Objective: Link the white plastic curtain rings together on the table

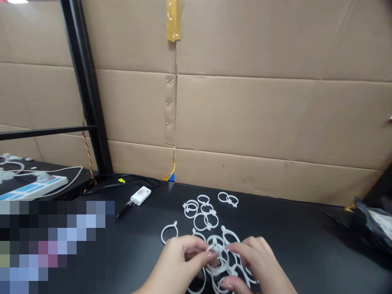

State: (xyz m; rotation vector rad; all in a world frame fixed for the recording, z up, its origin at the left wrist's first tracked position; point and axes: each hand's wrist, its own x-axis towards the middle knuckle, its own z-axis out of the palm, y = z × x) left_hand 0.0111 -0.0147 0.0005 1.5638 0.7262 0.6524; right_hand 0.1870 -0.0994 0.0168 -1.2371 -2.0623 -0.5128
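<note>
White plastic rings [218,269], each with a small tab, lie heaped and overlapping on the black tabletop at the lower middle of the head view. My left hand [180,261] is closed at the heap's left side, thumb and fingertips pinched on a white ring. Over the heap's right side is my right hand [259,261]; its thumb and forefinger are spread apart, with rings between and beneath them. Fingers partly hide the heap. A single ring [162,234] lies beside my left hand. Beyond the hands, a looser group of smaller rings [201,221] rests on the table.
A white plug adapter [141,196] with a black cable lies at the back left. Further left are a power strip [39,187] and a black metal post [87,90]. Cardboard [245,122] walls off the back. A black plastic bag [364,228] sits at right.
</note>
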